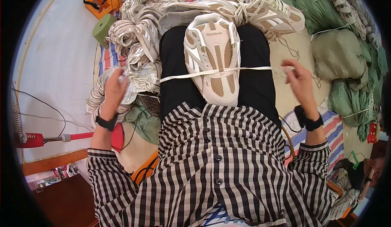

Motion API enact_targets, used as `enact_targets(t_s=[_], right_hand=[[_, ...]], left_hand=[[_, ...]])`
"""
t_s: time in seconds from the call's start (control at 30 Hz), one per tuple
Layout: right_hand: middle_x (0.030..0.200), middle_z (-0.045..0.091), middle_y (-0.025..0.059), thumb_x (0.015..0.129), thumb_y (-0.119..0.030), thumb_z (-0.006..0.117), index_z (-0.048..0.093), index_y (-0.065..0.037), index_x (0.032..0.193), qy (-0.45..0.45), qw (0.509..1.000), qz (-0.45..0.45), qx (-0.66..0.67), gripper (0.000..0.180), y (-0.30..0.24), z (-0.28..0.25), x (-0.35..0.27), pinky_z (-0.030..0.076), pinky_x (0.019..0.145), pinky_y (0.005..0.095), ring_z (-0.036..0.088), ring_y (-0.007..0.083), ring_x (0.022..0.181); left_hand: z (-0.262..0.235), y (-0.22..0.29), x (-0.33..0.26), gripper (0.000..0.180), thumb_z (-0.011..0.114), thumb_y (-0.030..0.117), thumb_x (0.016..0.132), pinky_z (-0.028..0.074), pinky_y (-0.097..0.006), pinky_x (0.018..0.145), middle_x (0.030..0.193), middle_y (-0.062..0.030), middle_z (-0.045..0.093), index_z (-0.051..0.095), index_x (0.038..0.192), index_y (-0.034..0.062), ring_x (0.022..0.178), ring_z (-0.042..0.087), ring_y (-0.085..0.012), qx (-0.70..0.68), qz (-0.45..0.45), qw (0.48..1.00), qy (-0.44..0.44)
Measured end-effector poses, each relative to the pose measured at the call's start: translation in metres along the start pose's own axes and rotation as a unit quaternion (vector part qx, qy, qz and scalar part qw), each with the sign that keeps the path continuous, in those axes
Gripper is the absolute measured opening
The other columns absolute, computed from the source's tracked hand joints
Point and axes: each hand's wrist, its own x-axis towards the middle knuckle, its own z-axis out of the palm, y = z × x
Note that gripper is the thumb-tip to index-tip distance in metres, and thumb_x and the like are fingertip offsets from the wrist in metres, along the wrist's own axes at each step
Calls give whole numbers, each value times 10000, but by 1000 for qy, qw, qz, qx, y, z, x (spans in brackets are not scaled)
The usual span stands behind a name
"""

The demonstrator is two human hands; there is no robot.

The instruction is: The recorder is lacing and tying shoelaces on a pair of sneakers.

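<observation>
A beige and tan athletic shoe upper [211, 56] lies across my black-clad thighs, its toe toward me. A flat cream shoelace [179, 77] crosses its lower eyelets and reaches both sides of my lap. My left hand [115, 89] is off to the left, beside bundled uppers, with its fingers curled together and a whitish bit at the tips. Out to the right of my lap, my right hand [299, 78] has bent, slightly blurred fingers. What either hand pinches is too small to make out. Neither hand touches the upper.
Beyond my knees are stacked uppers [142, 31] and a laced pair [273, 13]. Green sacks [340, 56] crowd the right side. At left stand a green stool [104, 28], an orange stool [99, 3] and a red-handled tool [81, 136]. Striped sheeting [332, 133] covers some floor.
</observation>
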Motion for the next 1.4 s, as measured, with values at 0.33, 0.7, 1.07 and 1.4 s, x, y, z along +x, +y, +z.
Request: enact_targets(t_s=[0.33, 0.7, 1.07, 1.4], right_hand=[[845, 537, 97, 826, -67, 651, 551, -69, 1075, -43, 937, -174, -299, 268, -75, 73, 9, 482, 598, 405, 617, 286, 734], [804, 571, 118, 836, -36, 553, 544, -69, 912, 82, 893, -198, -395, 84, -22, 28, 7, 480, 629, 406, 603, 302, 749], [876, 620, 217, 907, -85, 472, 561, -31, 963, 114, 895, -19, -431, 118, 69, -111, -28, 473, 711, 471, 594, 421, 841], [839, 622, 262, 885, -111, 481, 575, -2, 927, 47, 867, 110, -484, 150, 113, -188, -66, 459, 724, 519, 586, 468, 845]], left_hand=[[32, 199, 33, 346, 648, 44, 809, 498, -363, 566, 961, -127, 595, 542, 1137, 22, 670, 628, -274, -44, 196, 979, -44], [-13, 58, -2, 435, 550, -91, 742, 498, -399, 561, 845, -144, 623, 574, 1165, 8, 667, 630, -315, 127, 136, 982, 16], [-141, -162, -95, 290, 513, -41, 829, 487, -413, 586, 752, -167, 642, 600, 1081, 72, 673, 636, -342, 269, -182, 942, 84], [-139, -229, -139, 202, 449, 85, 905, 459, -396, 412, 562, -168, 546, 570, 800, -37, 424, 571, -275, 169, -321, 931, -38]])
